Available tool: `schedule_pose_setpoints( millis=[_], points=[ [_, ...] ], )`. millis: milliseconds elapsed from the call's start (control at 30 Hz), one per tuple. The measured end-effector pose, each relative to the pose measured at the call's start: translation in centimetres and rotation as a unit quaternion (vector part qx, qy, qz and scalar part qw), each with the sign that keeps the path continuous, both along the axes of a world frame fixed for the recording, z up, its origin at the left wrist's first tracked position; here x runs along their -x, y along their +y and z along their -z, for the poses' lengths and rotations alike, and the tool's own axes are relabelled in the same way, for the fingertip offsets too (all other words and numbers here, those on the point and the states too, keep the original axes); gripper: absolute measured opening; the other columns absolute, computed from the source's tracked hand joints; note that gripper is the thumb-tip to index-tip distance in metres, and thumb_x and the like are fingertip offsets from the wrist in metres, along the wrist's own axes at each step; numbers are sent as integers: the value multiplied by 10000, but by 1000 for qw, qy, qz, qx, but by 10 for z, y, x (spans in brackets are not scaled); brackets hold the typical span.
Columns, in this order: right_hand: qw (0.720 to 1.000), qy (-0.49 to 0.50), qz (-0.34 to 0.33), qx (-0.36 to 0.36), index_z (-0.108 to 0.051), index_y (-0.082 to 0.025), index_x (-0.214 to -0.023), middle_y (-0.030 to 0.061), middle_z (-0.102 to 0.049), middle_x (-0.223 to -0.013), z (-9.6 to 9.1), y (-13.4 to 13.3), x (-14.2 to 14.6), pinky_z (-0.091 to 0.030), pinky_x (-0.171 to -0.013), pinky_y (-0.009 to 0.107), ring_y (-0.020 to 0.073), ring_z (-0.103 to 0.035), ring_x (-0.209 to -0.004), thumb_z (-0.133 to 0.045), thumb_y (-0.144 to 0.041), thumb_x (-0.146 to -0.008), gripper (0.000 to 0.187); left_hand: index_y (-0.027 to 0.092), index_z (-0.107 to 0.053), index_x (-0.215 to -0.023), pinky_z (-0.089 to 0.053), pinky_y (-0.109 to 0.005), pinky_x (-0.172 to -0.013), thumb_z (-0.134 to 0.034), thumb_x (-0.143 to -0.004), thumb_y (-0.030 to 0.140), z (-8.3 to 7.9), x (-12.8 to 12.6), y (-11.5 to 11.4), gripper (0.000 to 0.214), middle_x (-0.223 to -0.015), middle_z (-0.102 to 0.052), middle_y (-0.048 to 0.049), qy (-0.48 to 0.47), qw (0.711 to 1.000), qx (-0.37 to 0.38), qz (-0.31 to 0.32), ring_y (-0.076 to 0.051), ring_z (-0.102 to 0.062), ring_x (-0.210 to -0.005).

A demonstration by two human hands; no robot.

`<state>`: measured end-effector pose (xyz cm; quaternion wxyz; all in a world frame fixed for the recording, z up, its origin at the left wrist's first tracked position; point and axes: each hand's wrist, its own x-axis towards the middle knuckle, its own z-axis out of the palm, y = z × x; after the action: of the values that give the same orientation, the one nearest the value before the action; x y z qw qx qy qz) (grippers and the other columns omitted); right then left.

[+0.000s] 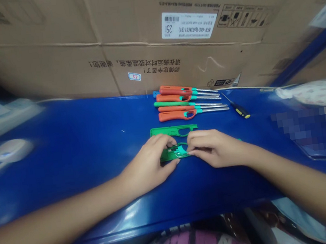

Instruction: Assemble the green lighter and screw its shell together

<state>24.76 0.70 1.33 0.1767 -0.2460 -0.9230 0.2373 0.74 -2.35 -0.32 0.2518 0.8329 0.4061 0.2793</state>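
An opened green lighter casing half (167, 155) lies on the blue table with its inner parts showing, among them a turquoise trigger (181, 150). Around its left end my left hand (149, 157) is curled, thumb along the near edge and fingers on the far edge. My right hand (217, 147) pinches at the right end of the same half, by the trigger and the finger loop; its fingertips partly cover what they grip. Just beyond the hands rests the matching green casing half (164, 131), apart from both hands.
Several long-nosed lighters, mostly orange (174, 115) plus a green one (169, 104), lie farther back. Right of them is a black-and-yellow screwdriver (241, 111). A large cardboard box (127, 30) stands behind the blue table (92, 135). A white round device (12, 150) sits left.
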Motion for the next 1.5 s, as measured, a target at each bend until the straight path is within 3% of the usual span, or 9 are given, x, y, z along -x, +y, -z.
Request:
schedule_pose_setpoints(
  millis=[167, 300, 433, 600, 833, 1233, 1333, 1400, 1500],
  points=[
    [996, -57, 4, -65, -652, -170, -914, 58, -602, -925, -1, -3, -2, -432, -657, 261, 134, -556, -745, -473, -186, -982, 192, 176, -597, -1214, -490, -408, -987, -587, -939, 208, 2, 1, -2, 277, -1163, -618, -95, 44, 996, -58, 41, -238, -562, -1116],
    [986, -105, -2, -133, -663, -167, -931, 72, -618, -959, 0, -6, -3, -426, -641, 270, 140, -566, -740, -435, -187, -991, 236, 148, -626, -1278, -513, -478, -926, -458, -1003, 221, -1, 1, -8, 330, -1208, -616, -155, 156, 975, -143, 69, -297, -568, -1110],
    [989, -91, 11, -119, -655, -177, -976, 69, -621, -966, -2, -9, -1, -450, -658, 261, 140, -583, -755, -453, -207, -983, 205, 134, -592, -1348, -531, -513, -882, -424, -1011, 202, -9, 3, -13, 383, -1198, -633, -172, 224, 960, -153, 72, -324, -585, -1090],
    [993, -82, 15, -88, -613, -219, -1165, 71, -624, -1075, -4, -11, 2, -478, -682, 254, 148, -613, -829, -540, -274, -963, 222, 172, -617, -1327, -536, -457, -940, -438, -1009, 164, -9, 9, -9, 365, -1228, -624, -155, 167, 975, -119, 87, -279, -576, -1120],
    [986, -107, 20, -124, -652, -243, -1101, 47, -634, -1099, 3, -11, 4, -450, -654, 252, 126, -621, -776, -496, -295, -1001, 193, 206, -674, -1249, -508, -410, -1011, -505, -1006, 211, 1, 13, 0, 296, -1236, -637, -115, 95, 986, -100, 97, -242, -573, -1155],
    [995, -20, 93, -17, -636, -208, -983, 41, -628, -1028, 8, -20, 21, -426, -660, 249, 116, -564, -744, -578, -234, -947, 73, 200, -688, -1221, -517, -404, -989, -575, -974, 219, 2, 13, 4, 272, -1206, -637, -119, 86, 988, -89, 96, -247, -591, -1145],
    [990, 45, 115, 71, -623, -191, -909, 13, -595, -881, 4, -17, 20, -378, -576, 232, 73, -426, -577, -587, -245, -939, 72, 211, -691, -1226, -528, -404, -979, -584, -973, 246, 2, 14, 4, 277, -1202, -644, -119, 94, 986, -98, 93, -248, -607, -1130],
    [972, 76, 139, 173, -584, -184, -906, -21, -538, -758, -2, -13, 15, -319, -503, 216, 63, -365, -519, -579, -300, -948, 123, 204, -676, -1254, -533, -420, -978, -560, -988, 272, 1, 15, 4, 299, -1220, -642, -131, 116, 982, -115, 95, -259, -607, -1135],
    [935, 113, 145, 302, -504, -192, -930, -24, -538, -757, -9, -6, 7, -346, -510, 199, 72, -456, -570, -581, -387, -946, 211, 182, -663, -1268, -544, -444, -963, -498, -1015, 278, -1, 16, 1, 317, -1235, -637, -148, 167, 969, -154, 95, -277, -601, -1134]
  ],
)
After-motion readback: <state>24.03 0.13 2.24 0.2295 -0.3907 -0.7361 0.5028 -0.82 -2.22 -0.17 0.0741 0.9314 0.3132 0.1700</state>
